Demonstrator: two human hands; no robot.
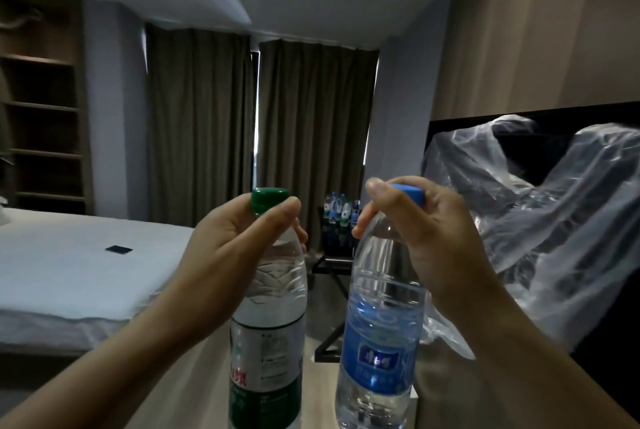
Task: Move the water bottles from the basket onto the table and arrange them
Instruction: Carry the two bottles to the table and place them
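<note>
The left hand (235, 241) pinches the green bottle (266, 342) at the neck, just under its green cap, with thumb and fingers curled round it. The right hand (415, 231) grips the blue bottle (381, 324) in the same way, its fingers closed round the neck and partly over the blue cap. Both bottles are upright, side by side and a little apart, close before the camera. Their bottoms are cut off by the lower edge, so I cannot tell if they stand on something. Between them, far behind, more bottles (341, 209) stand together in a dark basket (334, 238) on a stand (332, 266). A bed (69, 273) is at the left, and a plastic sheet (554, 221) hangs at the right.
</note>
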